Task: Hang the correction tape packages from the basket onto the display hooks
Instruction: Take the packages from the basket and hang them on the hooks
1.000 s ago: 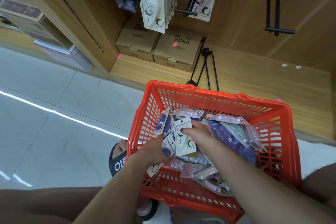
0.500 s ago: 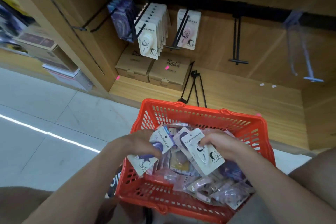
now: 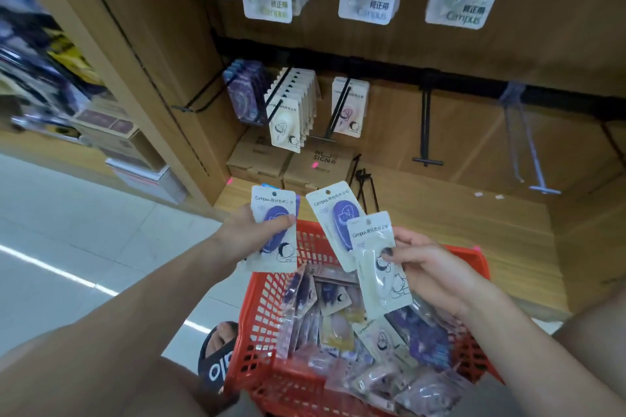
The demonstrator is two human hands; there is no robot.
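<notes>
**Op:** Both hands raised above the red basket, each holding stock. Left hand clamps one purple correction tape package with the thumb across its front; a blue edge behind it may be a second card, I cannot tell. Right hand pinches two fanned cards: a purple one behind, a pale one in front.

**Obs:** Where do they go?

**Op:** Up and ahead. Purple row hangs at the left end of the black rail, white row next, pink pair after that, then a bare double hook further right.

**Obs:** Orientation?

**Op:** Cards upright, hang holes on top, long axes roughly vertical, the right-hand pair tilted. My judgement: left hand is nearer the purple row. Forearms stretched forward, wrists lifted. Many packages remain in the basket.
</notes>
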